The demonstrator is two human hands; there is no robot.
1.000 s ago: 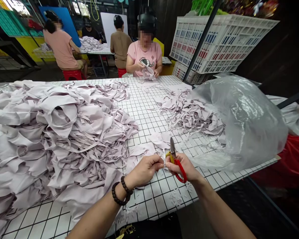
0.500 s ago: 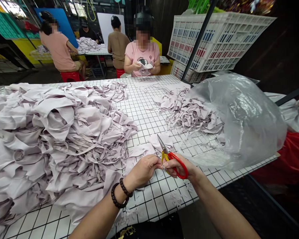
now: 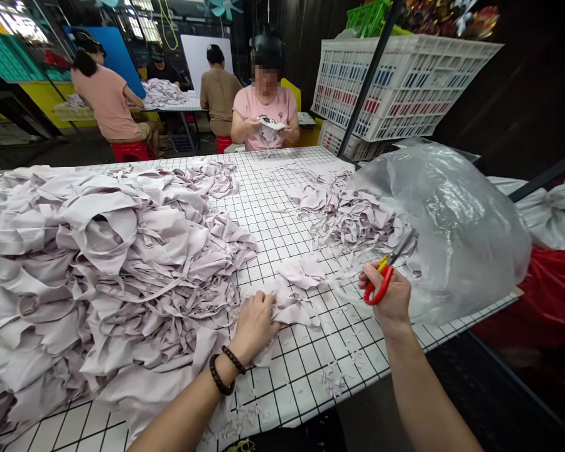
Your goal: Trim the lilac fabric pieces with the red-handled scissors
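Note:
My left hand (image 3: 255, 326), with dark bead bracelets on the wrist, lies on a pale lilac-grey cloth piece (image 3: 292, 309) in the middle of the table. Its thumb and fingers are apart at the cloth's near left edge. In my right hand (image 3: 392, 294) is a pair of scissors (image 3: 379, 290) with red and yellow handles. The blades point away to the upper right, towards a smaller heap of cut cloth (image 3: 358, 216). A large pile of the same cloth (image 3: 108, 270) covers the left side of the table.
A clear plastic bag (image 3: 471, 245) bulges at the right side of the grid-patterned table (image 3: 268, 220). Small scraps (image 3: 334, 380) lie near the front edge. A person (image 3: 266, 116) handles cloth across the table. White crates (image 3: 395, 88) stand behind at the right; several people sit farther back.
My hands have come apart. The right one has moved right with the scissors, away from the left. My left hand has shifted slightly down and left onto the cloth, fingers now spread.

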